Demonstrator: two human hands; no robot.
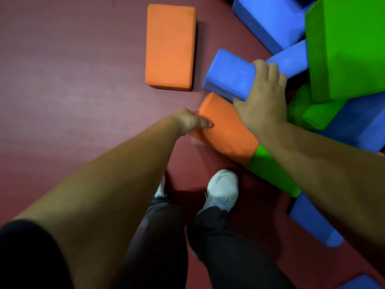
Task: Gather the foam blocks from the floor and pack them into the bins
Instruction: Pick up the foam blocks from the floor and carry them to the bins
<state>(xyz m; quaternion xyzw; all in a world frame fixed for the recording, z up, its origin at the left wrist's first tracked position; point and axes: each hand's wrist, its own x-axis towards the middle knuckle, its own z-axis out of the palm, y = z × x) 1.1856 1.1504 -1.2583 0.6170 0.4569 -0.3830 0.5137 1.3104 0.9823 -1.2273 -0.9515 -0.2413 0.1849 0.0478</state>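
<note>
Open passage was offered by the wide stretch of bare maroon floor (pixel 73 80) at the left, broken only by a flat orange block (pixel 170 46) laid alone on it, with a narrow strip of floor left between it and the blue block (pixel 227 74). The right side was closed off by a crowded heap, in which the blue block, the tilted orange block (pixel 227 130) and a large green block (pixel 350 49) were packed against one another. Nearer in, room was taken up by white shoes (pixel 224 188) and a low blue block (pixel 312 222).
</note>
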